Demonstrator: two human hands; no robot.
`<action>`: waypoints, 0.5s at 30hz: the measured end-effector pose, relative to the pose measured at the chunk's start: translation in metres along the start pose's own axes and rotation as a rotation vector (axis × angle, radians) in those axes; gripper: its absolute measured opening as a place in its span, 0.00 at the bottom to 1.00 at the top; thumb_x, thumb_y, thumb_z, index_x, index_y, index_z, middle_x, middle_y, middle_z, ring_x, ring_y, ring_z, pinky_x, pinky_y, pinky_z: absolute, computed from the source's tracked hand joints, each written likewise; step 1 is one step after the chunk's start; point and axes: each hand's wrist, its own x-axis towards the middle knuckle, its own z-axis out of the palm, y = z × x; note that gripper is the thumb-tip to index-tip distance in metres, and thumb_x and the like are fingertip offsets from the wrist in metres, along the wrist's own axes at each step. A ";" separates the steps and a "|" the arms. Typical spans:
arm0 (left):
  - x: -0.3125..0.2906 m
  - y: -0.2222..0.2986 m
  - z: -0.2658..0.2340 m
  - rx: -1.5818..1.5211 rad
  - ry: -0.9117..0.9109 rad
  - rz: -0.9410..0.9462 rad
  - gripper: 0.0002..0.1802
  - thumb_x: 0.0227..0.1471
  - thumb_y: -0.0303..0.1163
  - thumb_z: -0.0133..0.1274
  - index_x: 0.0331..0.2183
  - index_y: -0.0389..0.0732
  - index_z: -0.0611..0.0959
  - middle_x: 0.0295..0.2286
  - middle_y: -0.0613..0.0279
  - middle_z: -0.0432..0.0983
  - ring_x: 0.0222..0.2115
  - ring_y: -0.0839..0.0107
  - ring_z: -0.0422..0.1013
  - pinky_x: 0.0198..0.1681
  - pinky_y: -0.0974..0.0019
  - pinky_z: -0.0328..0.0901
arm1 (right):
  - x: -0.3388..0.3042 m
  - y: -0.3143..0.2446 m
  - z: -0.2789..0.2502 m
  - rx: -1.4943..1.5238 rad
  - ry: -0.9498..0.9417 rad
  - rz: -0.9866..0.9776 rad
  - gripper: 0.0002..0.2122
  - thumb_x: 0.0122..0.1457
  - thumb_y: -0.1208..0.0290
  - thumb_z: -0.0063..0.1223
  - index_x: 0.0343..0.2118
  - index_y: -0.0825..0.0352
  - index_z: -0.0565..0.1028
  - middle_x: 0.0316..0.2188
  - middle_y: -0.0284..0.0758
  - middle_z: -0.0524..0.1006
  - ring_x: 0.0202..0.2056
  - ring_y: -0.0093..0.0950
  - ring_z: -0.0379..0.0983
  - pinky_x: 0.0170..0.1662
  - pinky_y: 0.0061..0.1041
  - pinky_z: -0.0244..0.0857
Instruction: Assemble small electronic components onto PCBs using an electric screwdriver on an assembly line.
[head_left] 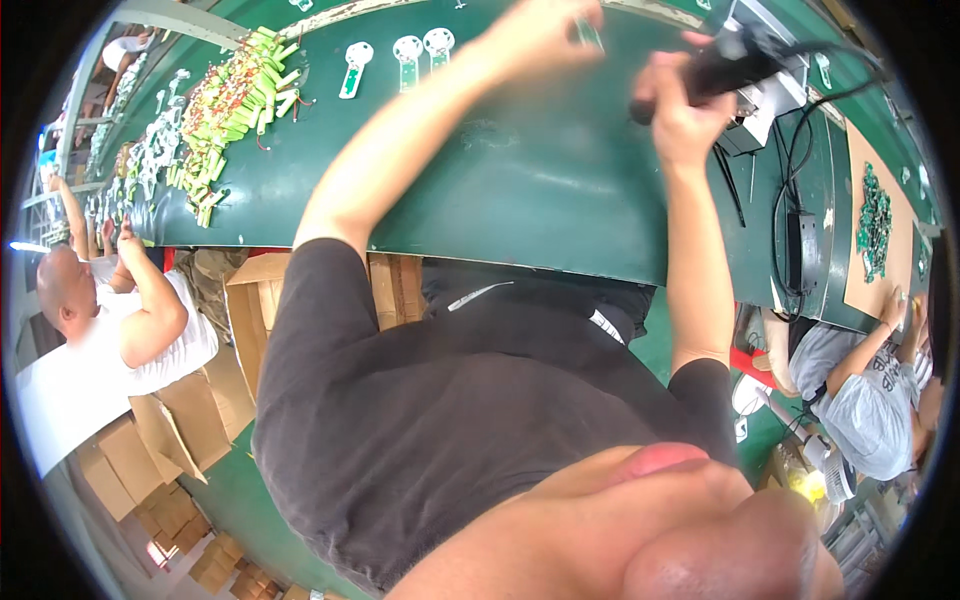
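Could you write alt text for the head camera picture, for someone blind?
A person's left hand holds a small green piece while the right hand grips a black handheld tool above a green workbench. Further left lie three white-and-green parts and a heap of light-green cylinders with wires.

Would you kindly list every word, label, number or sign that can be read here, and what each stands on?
Grey shirt, co-worker at right: dark lettering, bent by folds; left unquoted.
Dark trousers: white marks, too unclear to call letters.
Green piece at the left hand: blurred, nothing readable.
Black tool in the right hand: no readable text.
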 end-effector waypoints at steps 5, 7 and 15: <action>0.026 -0.162 -0.051 0.080 0.098 -0.115 0.26 0.46 0.40 0.68 0.45 0.41 0.79 0.36 0.48 0.81 0.38 0.50 0.78 0.44 0.54 0.72 | -0.004 0.017 0.026 -0.023 -0.170 -0.044 0.18 0.58 0.80 0.64 0.48 0.69 0.69 0.30 0.30 0.78 0.30 0.17 0.74 0.35 0.19 0.69; 0.018 -0.192 -0.074 0.195 0.121 -0.074 0.26 0.48 0.41 0.66 0.48 0.41 0.79 0.41 0.45 0.80 0.46 0.49 0.76 0.50 0.52 0.70 | -0.002 0.006 0.031 0.048 -0.226 -0.053 0.19 0.58 0.81 0.63 0.50 0.69 0.68 0.31 0.31 0.78 0.32 0.18 0.75 0.37 0.20 0.69; -0.049 -0.060 -0.070 0.022 -0.404 0.087 0.36 0.41 0.36 0.71 0.54 0.46 0.80 0.60 0.56 0.68 0.61 0.54 0.65 0.64 0.55 0.61 | 0.004 -0.008 -0.009 0.010 -0.122 0.049 0.19 0.60 0.86 0.56 0.53 0.70 0.65 0.23 0.32 0.77 0.20 0.23 0.73 0.27 0.21 0.68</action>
